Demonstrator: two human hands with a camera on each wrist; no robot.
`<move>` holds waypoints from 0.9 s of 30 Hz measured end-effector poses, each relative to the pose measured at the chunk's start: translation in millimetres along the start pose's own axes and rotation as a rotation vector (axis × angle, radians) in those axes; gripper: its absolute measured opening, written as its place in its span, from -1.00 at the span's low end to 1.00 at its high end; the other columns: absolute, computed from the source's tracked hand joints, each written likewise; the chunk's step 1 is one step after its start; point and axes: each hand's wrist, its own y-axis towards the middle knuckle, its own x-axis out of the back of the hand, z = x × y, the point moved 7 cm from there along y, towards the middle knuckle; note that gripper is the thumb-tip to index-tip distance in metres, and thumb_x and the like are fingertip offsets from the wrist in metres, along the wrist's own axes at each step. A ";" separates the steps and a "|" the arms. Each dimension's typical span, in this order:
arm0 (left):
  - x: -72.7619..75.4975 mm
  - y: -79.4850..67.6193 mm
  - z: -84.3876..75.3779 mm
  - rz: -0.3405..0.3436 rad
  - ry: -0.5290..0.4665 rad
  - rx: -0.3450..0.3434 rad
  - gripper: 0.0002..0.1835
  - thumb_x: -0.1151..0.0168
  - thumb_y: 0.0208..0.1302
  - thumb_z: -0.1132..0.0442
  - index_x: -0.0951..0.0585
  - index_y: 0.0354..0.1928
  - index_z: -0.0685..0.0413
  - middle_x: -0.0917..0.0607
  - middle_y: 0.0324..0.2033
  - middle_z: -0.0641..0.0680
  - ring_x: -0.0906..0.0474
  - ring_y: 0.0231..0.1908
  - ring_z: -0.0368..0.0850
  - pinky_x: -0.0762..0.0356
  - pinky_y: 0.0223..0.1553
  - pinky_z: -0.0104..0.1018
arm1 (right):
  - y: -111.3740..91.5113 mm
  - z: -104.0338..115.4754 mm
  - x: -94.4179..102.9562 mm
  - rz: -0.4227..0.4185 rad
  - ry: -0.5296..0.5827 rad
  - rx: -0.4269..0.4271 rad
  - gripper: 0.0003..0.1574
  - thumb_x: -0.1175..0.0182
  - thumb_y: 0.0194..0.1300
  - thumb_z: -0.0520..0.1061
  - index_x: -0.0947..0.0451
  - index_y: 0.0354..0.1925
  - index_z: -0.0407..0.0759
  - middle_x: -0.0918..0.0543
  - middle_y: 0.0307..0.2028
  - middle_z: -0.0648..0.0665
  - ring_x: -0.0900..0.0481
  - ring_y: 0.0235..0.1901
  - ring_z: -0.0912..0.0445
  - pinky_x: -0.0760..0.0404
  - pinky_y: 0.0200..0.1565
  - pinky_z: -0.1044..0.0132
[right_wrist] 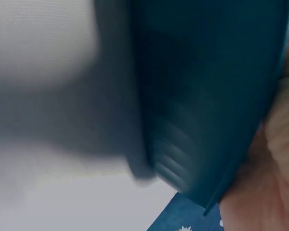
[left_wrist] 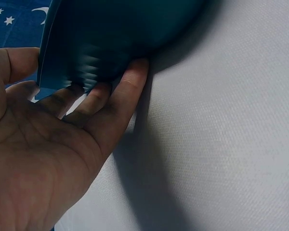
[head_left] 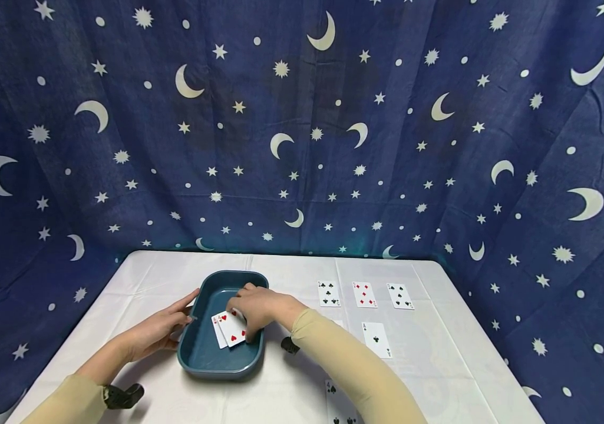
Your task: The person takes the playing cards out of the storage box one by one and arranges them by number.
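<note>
A blue-green plastic bin (head_left: pixel 222 375) stands on the white table. My left hand (head_left: pixel 155 331) holds its left side, with the thumb at the rim and the other fingers against the outer wall (left_wrist: pixel 120 29). Inside the bin lie two overlapping playing cards, an ace of hearts (head_left: pixel 218 333) under a four of hearts (head_left: pixel 231 330). Reaching over the right rim, my right hand (head_left: pixel 261 307) pinches the four of hearts along its right part. The right wrist view shows the bin's outer wall (right_wrist: pixel 197 96) and part of that hand; the fingertips are hidden there.
On the right of the table lie a five of clubs (head_left: pixel 329 293), a five of diamonds (head_left: pixel 365 294), a five of spades (head_left: pixel 399 296) and a black ace (head_left: pixel 376 340). A four of spades (head_left: pixel 335 406) and another card (head_left: pixel 339 323) are partly covered by the right sleeve.
</note>
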 end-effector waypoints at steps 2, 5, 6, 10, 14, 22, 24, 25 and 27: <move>0.1 0.1 -0.1 0.001 -0.001 0.000 -0.15 0.04 0.47 0.27 0.16 0.66 -0.34 0.26 0.58 0.37 0.13 0.50 0.48 -0.46 0.11 0.34 | -1.3 -2.4 4.6 -0.028 0.033 0.009 -0.06 -0.60 -0.02 0.25 -0.48 0.32 0.24 -0.51 0.17 0.12 -0.31 0.08 0.18 -0.41 0.12 0.31; 0.3 0.2 0.1 0.000 -0.005 0.003 -0.14 0.04 0.47 0.27 0.16 0.66 -0.34 0.26 0.58 0.37 0.14 0.50 0.47 -0.47 0.10 0.33 | -5.0 -6.1 13.5 -0.067 0.070 0.018 -0.03 -0.60 -0.02 0.24 -0.46 0.34 0.23 -0.51 0.18 0.11 -0.32 0.13 0.17 -0.41 0.15 0.30; 0.4 0.2 0.1 -0.003 -0.007 0.004 -0.14 0.04 0.47 0.28 0.15 0.66 -0.34 0.26 0.58 0.37 0.14 0.50 0.46 -0.48 0.09 0.32 | -6.5 -7.6 16.3 -0.078 0.077 0.018 -0.02 -0.59 -0.01 0.25 -0.45 0.35 0.23 -0.51 0.19 0.10 -0.32 0.14 0.17 -0.41 0.17 0.31; 0.3 0.2 -0.3 -0.001 -0.013 0.001 -0.14 0.04 0.46 0.28 0.16 0.66 -0.33 0.27 0.58 0.37 0.15 0.50 0.45 -0.50 0.09 0.29 | -15.5 -13.2 27.9 -0.114 0.081 0.024 0.04 -0.56 0.01 0.27 -0.39 0.43 0.25 -0.48 0.24 0.11 -0.31 0.18 0.18 -0.38 0.21 0.32; 0.0 0.1 -0.5 0.003 -0.016 -0.005 -0.14 0.03 0.47 0.28 0.15 0.66 -0.32 0.28 0.58 0.37 0.16 0.50 0.45 -0.49 0.09 0.28 | -29.2 -18.9 40.4 -0.160 0.065 0.037 0.08 -0.53 0.03 0.29 -0.35 0.48 0.24 -0.48 0.25 0.09 -0.31 0.19 0.15 -0.37 0.22 0.31; -0.7 0.5 -0.5 0.012 -0.013 -0.010 -0.13 0.03 0.46 0.28 0.17 0.66 -0.31 0.31 0.58 0.38 0.17 0.50 0.47 -0.49 0.09 0.31 | -68.6 -39.2 57.9 -0.224 0.096 0.005 0.09 -0.55 -0.01 0.24 -0.37 0.47 0.25 -0.48 0.23 0.06 -0.29 0.25 0.11 -0.36 0.25 0.25; -0.7 0.5 -0.4 0.013 -0.018 -0.011 -0.13 0.03 0.46 0.28 0.16 0.66 -0.30 0.31 0.58 0.37 0.17 0.50 0.46 -0.49 0.08 0.30 | -78.3 -45.1 59.5 -0.237 0.101 -0.007 0.10 -0.54 -0.02 0.22 -0.36 0.47 0.26 -0.46 0.25 0.05 -0.28 0.28 0.10 -0.35 0.27 0.23; -0.5 0.5 -0.3 0.013 -0.018 -0.012 -0.14 0.03 0.46 0.28 0.16 0.66 -0.30 0.31 0.58 0.37 0.17 0.50 0.46 -0.49 0.08 0.30 | -83.1 -47.8 59.9 -0.242 0.103 -0.011 0.10 -0.54 -0.03 0.21 -0.36 0.47 0.26 -0.45 0.25 0.04 -0.28 0.29 0.10 -0.35 0.28 0.22; -0.5 0.3 -0.7 0.016 -0.015 -0.016 -0.14 0.04 0.47 0.28 0.16 0.66 -0.30 0.31 0.58 0.38 0.18 0.50 0.46 -0.49 0.08 0.31 | -92.2 -52.7 60.2 -0.249 0.105 -0.016 0.10 -0.53 -0.03 0.18 -0.36 0.47 0.26 -0.44 0.27 0.04 -0.27 0.31 0.09 -0.34 0.29 0.21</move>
